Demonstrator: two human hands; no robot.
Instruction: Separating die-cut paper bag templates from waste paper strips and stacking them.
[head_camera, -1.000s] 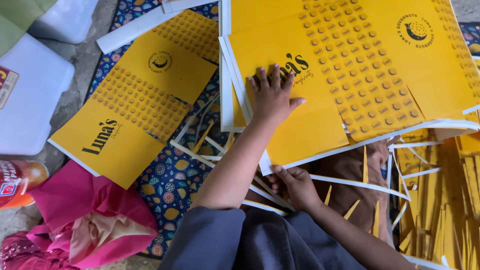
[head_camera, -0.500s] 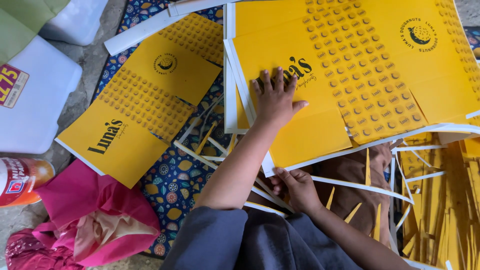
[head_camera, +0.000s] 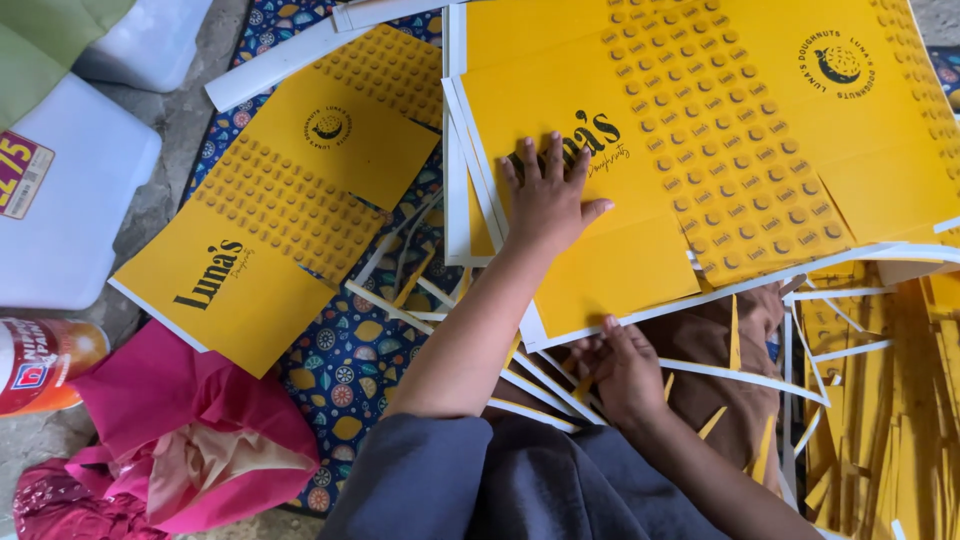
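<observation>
Underneath everything lies a patterned blue mat (head_camera: 345, 365) on a grey concrete floor (head_camera: 165, 150), and you are working low over it. Your left hand (head_camera: 548, 200) lies flat, fingers spread, palm down on the big yellow printed sheet (head_camera: 700, 150) that fills the view from twelve to three o'clock; it presses, closing around nothing. That sheet is bright yellow card with a white edge, dark lettering beside your fingers, bands of small raised dots and a round dark emblem near its far right corner. Your right hand (head_camera: 625, 365) sits at five o'clock under the sheet's near edge, its fingers curled at the white border, though you cannot tell whether they pinch it.

At nine to eleven o'clock of your left hand lies a smaller yellow sheet (head_camera: 280, 200), same dots, lettering and emblem, well apart from the big one. Thin white and yellow offcut strips (head_camera: 560, 385) litter the mat between them, and more pile at four o'clock. At eight o'clock sits a pink bag (head_camera: 190, 430) with pale cloth showing in its mouth; just beside it lies an orange-and-white bottle (head_camera: 40, 365). At ten o'clock stands a white box (head_camera: 70, 220) with a red-and-yellow sticker.
</observation>
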